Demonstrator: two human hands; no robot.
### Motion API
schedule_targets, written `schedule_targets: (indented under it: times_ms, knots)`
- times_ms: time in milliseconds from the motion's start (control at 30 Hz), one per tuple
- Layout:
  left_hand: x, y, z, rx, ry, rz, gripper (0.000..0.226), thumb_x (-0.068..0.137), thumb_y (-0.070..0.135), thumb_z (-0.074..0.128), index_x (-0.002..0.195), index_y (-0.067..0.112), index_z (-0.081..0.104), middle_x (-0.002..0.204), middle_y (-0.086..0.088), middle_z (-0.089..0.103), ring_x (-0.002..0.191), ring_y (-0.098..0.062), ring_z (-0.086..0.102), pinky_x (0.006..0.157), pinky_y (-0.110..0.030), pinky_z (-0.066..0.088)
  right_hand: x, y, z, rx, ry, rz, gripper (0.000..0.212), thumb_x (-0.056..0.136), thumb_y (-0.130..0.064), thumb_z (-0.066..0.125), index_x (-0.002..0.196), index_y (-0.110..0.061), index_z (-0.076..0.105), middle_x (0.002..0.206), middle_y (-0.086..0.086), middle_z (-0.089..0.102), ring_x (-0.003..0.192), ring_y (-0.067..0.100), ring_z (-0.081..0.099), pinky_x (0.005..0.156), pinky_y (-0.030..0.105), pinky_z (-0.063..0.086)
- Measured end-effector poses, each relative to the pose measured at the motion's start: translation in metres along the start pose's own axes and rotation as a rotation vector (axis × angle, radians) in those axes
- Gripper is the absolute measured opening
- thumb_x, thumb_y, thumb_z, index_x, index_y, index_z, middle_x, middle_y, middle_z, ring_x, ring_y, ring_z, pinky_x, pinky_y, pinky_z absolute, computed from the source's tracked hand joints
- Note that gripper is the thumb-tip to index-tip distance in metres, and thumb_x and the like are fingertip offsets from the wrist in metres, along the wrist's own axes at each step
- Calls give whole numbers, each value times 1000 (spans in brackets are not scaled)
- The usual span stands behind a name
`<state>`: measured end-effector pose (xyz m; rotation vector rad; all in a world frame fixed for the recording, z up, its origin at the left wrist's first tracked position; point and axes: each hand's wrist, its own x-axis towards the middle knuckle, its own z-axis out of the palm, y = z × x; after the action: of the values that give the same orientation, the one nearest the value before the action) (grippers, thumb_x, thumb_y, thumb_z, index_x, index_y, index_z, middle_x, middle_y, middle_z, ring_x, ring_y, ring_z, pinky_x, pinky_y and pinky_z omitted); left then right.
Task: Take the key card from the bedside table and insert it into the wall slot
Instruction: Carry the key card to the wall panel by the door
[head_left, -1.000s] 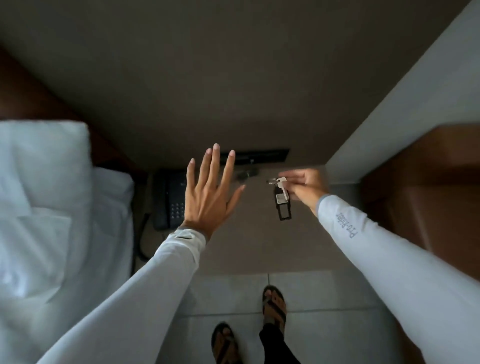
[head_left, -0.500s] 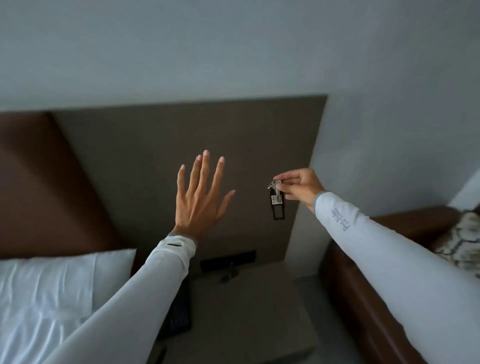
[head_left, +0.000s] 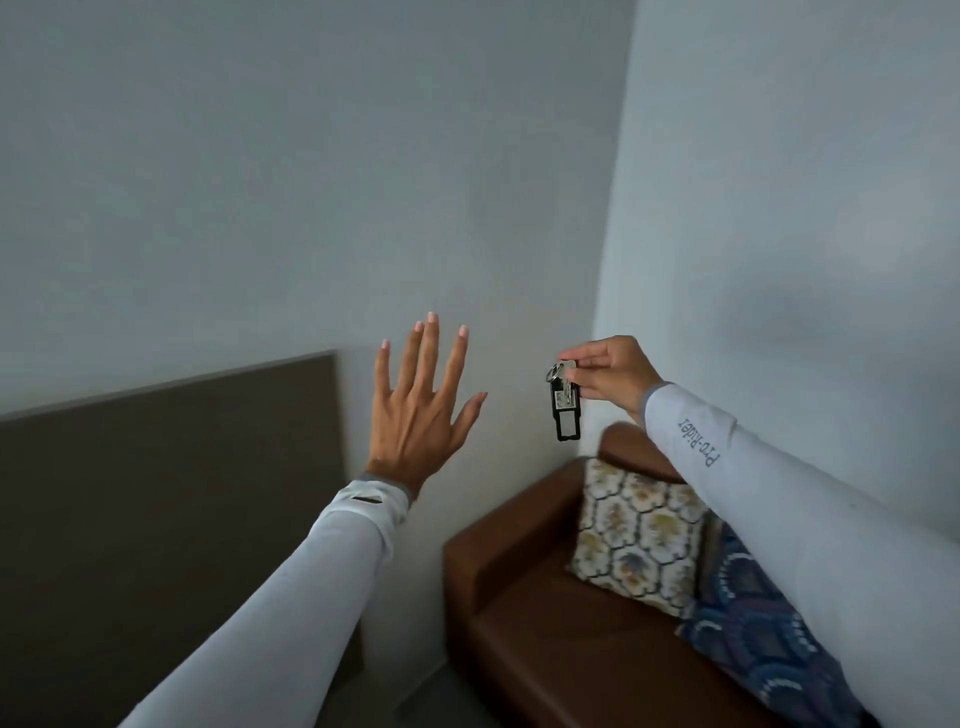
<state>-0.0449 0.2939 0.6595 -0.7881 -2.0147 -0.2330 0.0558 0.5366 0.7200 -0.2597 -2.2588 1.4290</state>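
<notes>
My right hand (head_left: 610, 375) pinches the top of the key card (head_left: 564, 410), a black rectangular tag with a metal key and ring. The tag hangs straight down in mid-air in front of the wall corner. My left hand (head_left: 418, 410) is raised to its left, palm away from me, fingers spread and holding nothing. No wall slot shows in this view, and the bedside table is out of sight.
Pale grey walls (head_left: 311, 182) meet in a corner behind the tag. A dark brown headboard panel (head_left: 156, 493) fills the lower left. A brown leather sofa (head_left: 530, 623) stands at lower right with a patterned cushion (head_left: 636, 540) and a blue cushion (head_left: 763, 649).
The view has swung up and to the right, away from the bedside table, phone and bed, toward the wall corner and sofa. Both hands keep their pose; the tag stays in my right hand.
</notes>
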Motion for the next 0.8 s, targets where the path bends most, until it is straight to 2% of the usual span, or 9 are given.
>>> schedule_targets:
  times_ms: [200,333,400,467,567,667,800]
  knots:
    - [76,171,9,-143,90,101,71,107,59,37,165,17,33,170,-22,34,154,-37,41,122,-66,37,-40,19,-190,-93,211,23,25,86,1,66,110,-5,72,114,24,71,109,31,69,100,45,54]
    - [115,296,12,-257,124,154,72,107,60,36,166,18,32,171,-21,33,155,-37,39,123,-66,35,-80,36,-319,-163,349,20,24,86,0,66,108,-5,73,113,23,73,106,29,69,85,31,57]
    - [130,358,11,-313,139,190,72,108,60,34,166,18,30,172,-21,31,156,-37,37,123,-66,35,-103,46,-380,-173,422,24,24,85,0,68,107,-5,73,112,23,73,107,30,70,86,32,57]
    - [144,412,6,-356,139,234,72,108,60,32,167,18,29,173,-21,30,157,-37,37,123,-66,35,-126,55,-430,-170,487,43,21,84,0,69,103,-9,75,110,22,74,106,31,70,87,34,57]
    - [166,494,-2,-429,153,306,73,108,60,30,167,18,28,173,-21,28,158,-37,34,123,-67,35,-163,68,-495,-209,559,88,16,83,-7,74,91,-20,75,100,9,77,97,23,72,80,24,58]
    - [186,568,-10,-488,182,362,73,108,61,30,167,18,28,173,-21,28,158,-37,34,123,-66,35,-192,82,-547,-246,666,94,20,81,-4,74,100,-8,76,106,16,76,100,25,71,93,32,55]
    - [201,663,-13,-579,204,426,73,108,61,29,167,18,27,174,-21,27,159,-37,33,124,-66,34,-224,100,-607,-250,759,116,26,81,1,73,106,3,73,110,23,74,107,30,69,99,39,54]
